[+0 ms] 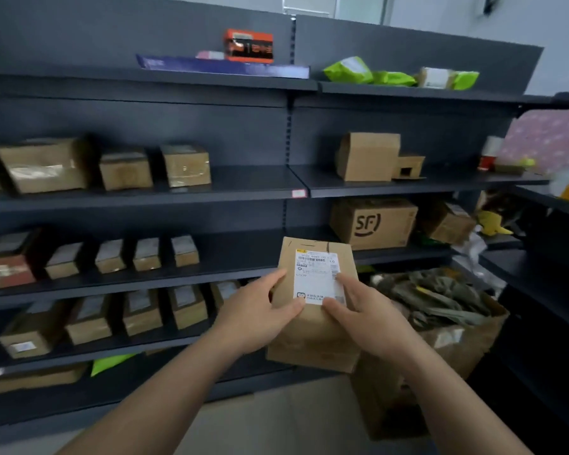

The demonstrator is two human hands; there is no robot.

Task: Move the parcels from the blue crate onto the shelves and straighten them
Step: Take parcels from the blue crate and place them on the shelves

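Note:
I hold a brown cardboard parcel (312, 333) with a white shipping label in front of the dark grey shelves (243, 183). My left hand (260, 310) grips its left side, thumb on the top face. My right hand (362, 310) grips its right side, thumb across the label's lower edge. The parcel is in the air, level with the third shelf board. Rows of small labelled boxes (147, 254) stand on the left shelves. No blue crate is in view.
An SF-printed box (373, 223) sits on the right shelf, a taller plain box (368, 156) above it. A large open carton (440, 323) of crumpled packaging stands on the floor right of me. A second shelf unit (546, 257) juts in at the right.

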